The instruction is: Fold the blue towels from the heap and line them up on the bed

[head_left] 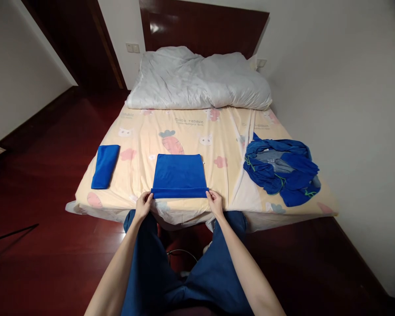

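A blue cloth lies flat on the bed in front of me, its near edge turned up into a narrow band. My left hand pinches the left end of that band between thumb and fingers. At the band's right end, my right hand grips the corner in the same way. Off to the left rests a folded blue cloth, a neat narrow rectangle. On the right sits a loose heap of blue fabric with green cords and some greyish-blue cloth showing in it.
The bed has a pale yellow sheet printed with carrots and rabbits. A bunched white quilt lies at the far end before the dark wooden headboard. A white wall stands close on the right. Dark red floor surrounds the bed's near side.
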### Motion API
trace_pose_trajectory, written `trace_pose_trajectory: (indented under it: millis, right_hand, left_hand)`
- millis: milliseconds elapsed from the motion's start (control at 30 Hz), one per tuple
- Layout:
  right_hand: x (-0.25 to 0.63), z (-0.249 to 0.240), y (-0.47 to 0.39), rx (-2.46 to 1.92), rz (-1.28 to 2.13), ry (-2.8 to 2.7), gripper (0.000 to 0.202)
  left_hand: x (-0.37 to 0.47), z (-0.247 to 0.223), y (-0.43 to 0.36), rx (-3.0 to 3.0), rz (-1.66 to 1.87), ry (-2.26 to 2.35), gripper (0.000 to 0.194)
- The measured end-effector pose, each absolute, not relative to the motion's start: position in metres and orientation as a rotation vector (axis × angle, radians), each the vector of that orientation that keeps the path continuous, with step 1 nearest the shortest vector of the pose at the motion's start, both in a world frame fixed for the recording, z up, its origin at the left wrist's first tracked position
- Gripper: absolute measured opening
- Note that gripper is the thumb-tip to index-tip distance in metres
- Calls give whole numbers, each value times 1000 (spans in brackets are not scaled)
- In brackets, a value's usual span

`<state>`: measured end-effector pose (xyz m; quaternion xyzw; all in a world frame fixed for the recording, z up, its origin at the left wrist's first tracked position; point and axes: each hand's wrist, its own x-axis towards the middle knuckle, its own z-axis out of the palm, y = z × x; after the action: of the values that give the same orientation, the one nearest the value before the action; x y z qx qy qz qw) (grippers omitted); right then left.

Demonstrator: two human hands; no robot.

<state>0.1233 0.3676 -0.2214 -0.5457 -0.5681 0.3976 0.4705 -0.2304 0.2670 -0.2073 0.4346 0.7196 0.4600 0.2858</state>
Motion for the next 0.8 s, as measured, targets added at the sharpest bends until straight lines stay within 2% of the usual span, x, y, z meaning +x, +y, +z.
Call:
trace_pose_trajectory:
  millis: [267, 800]
  right_hand:
    - [123, -225, 368, -1328, 971, -1337, 44]
    - [122, -233, 369, -1405, 915, -1347, 44]
  left_hand:
    - [-229, -207, 266, 1154, 1306, 1938, 44]
    - [-218, -199, 267, 1235, 1280, 2090, 26]
